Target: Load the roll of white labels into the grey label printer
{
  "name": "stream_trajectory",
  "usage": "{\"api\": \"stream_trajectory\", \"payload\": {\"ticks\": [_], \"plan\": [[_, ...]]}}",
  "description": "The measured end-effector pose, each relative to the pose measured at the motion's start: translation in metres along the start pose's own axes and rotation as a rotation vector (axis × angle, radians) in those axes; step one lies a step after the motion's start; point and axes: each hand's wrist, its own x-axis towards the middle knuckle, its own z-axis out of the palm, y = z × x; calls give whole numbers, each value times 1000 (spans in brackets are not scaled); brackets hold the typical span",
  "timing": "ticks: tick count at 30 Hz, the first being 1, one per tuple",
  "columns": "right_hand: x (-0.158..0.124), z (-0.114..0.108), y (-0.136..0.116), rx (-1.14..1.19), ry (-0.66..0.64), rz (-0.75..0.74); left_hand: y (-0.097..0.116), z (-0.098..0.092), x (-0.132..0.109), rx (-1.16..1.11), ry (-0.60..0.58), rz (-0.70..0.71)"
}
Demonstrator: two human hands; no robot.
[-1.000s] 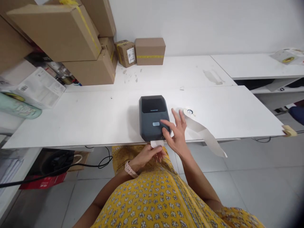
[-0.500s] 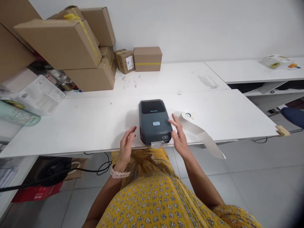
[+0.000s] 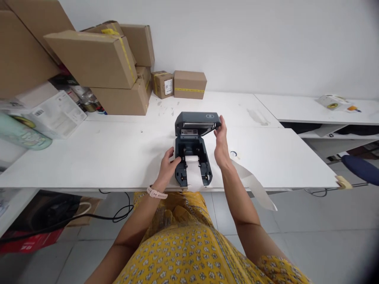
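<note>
Though at table edge [image 3: 89,186], printer [image 3: 180,174] clear of boxes [image 3: 190,83], right fingers [image 3: 222,121] around lid [image 3: 197,117], left fingers [image 3: 169,153] parted

Packing room, perhaps; taped cartons [image 3: 90,61]

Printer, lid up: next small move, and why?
Probably bring the left hand in to the white paper roll, with the right hand steadying the lid: the lid is tilted open, the roll lies exposed, and the left thumb is at the printer's left rim.
</note>
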Motion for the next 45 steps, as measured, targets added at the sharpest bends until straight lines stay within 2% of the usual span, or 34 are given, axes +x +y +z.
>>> {"api": "stream_trajectory", "payload": {"ticks": [3,5,8,9,10,13,15,19,22,25,27,30,33,36,40,45], "plan": [[35,2,-3,-58,10,-18,-3,4,10,64,-41,7],[46,0,-7,-141,21,-59,-4,5,14,112,-69,31],[38,-3,-10,-269,111,-149,-7,4,18,153,-84,53],[31,-4,-9,-294,87,-171,-8,3,19,160,-85,56],[24,-3,-5,-312,-1,-184,-8,3,19,166,-84,59],[7,5,14,-393,-481,-224,-7,2,18,199,-64,71],[4,14,30,-471,-706,-264,-4,3,17,218,-54,69],[12,27,48,-496,-895,-299,2,4,15,268,-49,69],[23,27,47,-394,-1002,-229,4,5,13,405,-45,161],[31,16,37,-299,-1100,-160,3,4,11,487,-89,258],[34,0,28,-195,-1153,-129,2,3,11,477,-108,286],[37,-37,17,13,-1102,-71,1,3,11,461,-95,275],[41,-79,17,166,-907,14,1,4,11,500,-65,247],[51,-108,32,150,-763,135,2,4,10,588,-72,231],[65,-116,72,96,-667,249,5,4,9,661,-95,217],[71,-97,125,63,-636,414,6,5,9,666,-88,217]]}}
